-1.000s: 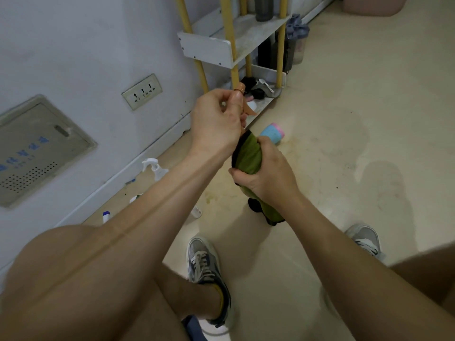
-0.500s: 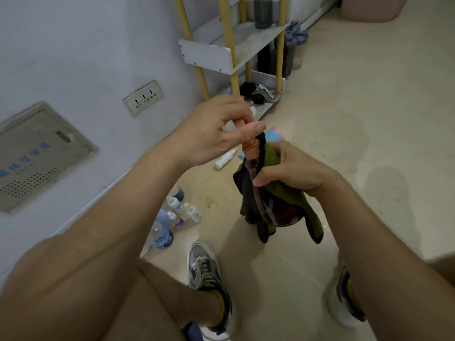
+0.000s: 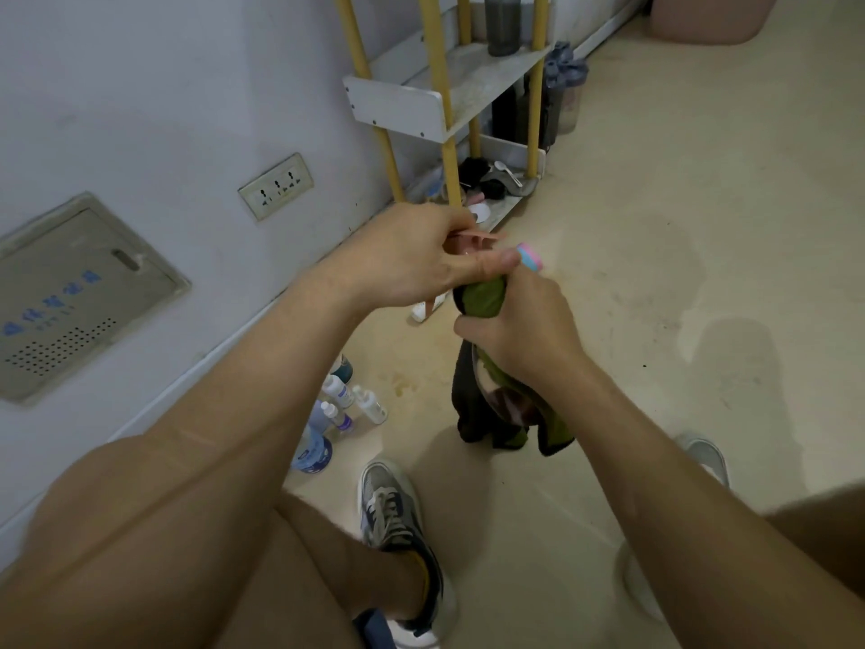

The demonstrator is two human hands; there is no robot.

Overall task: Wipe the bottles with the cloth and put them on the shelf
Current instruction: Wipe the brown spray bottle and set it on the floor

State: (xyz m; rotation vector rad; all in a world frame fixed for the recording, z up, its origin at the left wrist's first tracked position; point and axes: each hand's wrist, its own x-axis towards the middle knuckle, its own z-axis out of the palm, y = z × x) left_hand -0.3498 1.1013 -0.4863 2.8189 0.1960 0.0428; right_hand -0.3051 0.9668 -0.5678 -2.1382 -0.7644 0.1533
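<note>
Two grips are seen: the bottle [image 3: 505, 405] is pinched at its top by the left hand [image 3: 412, 260], the cloth [image 3: 482, 297] clasped round it by the right hand [image 3: 519, 330]; judged slippery, fragile.

A soft, matt cloth [image 3: 484, 299], green with a dark edge, is seen wrapped over a bottle [image 3: 508, 405] whose clear wall looks glossy; glass or plastic cannot be told. The shelf [image 3: 398, 105] is made of white boards, matt and scuffed, carried on smooth yellow-coated poles [image 3: 434, 63]. The floor [image 3: 655, 274] is shown smooth and pale, with a dull sheen and stains. The wall [image 3: 164, 86] is painted matt. The small bottles [image 3: 370, 405] appear to be smooth white plastic.
</note>
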